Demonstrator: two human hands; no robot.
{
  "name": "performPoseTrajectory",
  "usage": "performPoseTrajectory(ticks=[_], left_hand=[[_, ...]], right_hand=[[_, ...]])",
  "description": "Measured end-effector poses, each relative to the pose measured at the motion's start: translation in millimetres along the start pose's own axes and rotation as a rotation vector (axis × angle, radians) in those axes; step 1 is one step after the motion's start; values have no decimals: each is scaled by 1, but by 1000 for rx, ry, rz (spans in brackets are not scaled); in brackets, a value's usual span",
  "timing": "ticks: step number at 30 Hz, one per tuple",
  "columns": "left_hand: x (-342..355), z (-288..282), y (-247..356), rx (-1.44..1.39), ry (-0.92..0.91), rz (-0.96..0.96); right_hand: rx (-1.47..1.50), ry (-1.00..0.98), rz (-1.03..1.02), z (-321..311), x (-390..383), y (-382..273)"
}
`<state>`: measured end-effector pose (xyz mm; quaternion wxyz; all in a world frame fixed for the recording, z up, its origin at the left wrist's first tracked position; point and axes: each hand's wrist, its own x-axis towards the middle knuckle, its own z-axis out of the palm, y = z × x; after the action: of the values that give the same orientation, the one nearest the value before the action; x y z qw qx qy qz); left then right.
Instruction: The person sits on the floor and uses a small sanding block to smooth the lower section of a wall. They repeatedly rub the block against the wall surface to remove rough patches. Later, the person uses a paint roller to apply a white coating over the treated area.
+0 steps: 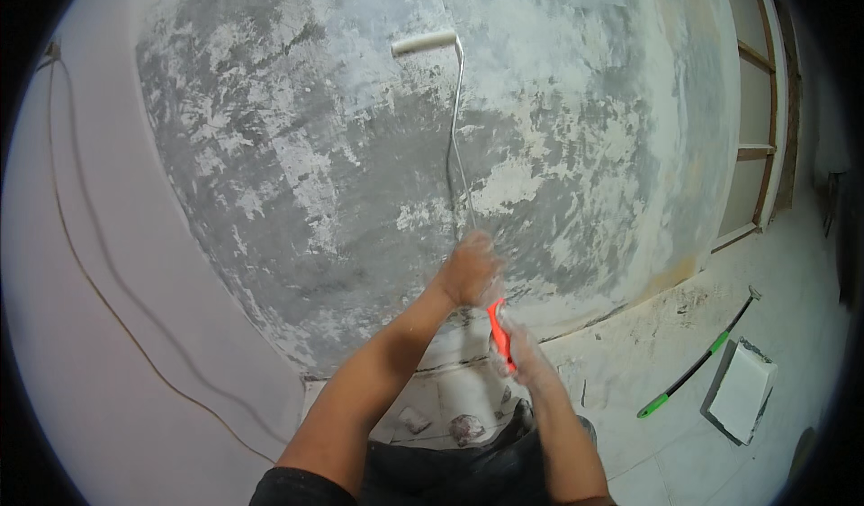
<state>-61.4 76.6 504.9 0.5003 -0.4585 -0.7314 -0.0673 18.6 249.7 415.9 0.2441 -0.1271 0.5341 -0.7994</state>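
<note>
A paint roller with a white sleeve rests against the patchy grey wall, high in the head view. Its long bent wire frame runs down to my hands. My left hand is closed round the lower part of the frame, above the handle. Below it, my right hand grips the orange handle. Both hands are somewhat blurred and dusted white. White material lies in uneven patches over the grey surface.
On the floor at right lie a green-and-black pole tool and a white-coated tray. A cable hangs along the left wall. Near my feet are a white cylindrical container and a crumpled lump. A framed panel stands far right.
</note>
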Motion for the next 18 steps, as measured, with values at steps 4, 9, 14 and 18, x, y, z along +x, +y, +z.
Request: performPoseTrajectory(ticks=[4, 9, 14, 18], left_hand=[[46, -30, -25, 42, -154, -33], [30, -31, -27, 51, -284, -86], [-18, -17, -21, 68, -260, -37], [126, -86, -82, 228, -56, -5]], right_hand=[[34, -29, 13, 16, 7, -43], [-13, -15, -59, 5, 38, -5], [-12, 37, 17, 21, 10, 35], [-197, -32, -321, 72, 30, -133]])
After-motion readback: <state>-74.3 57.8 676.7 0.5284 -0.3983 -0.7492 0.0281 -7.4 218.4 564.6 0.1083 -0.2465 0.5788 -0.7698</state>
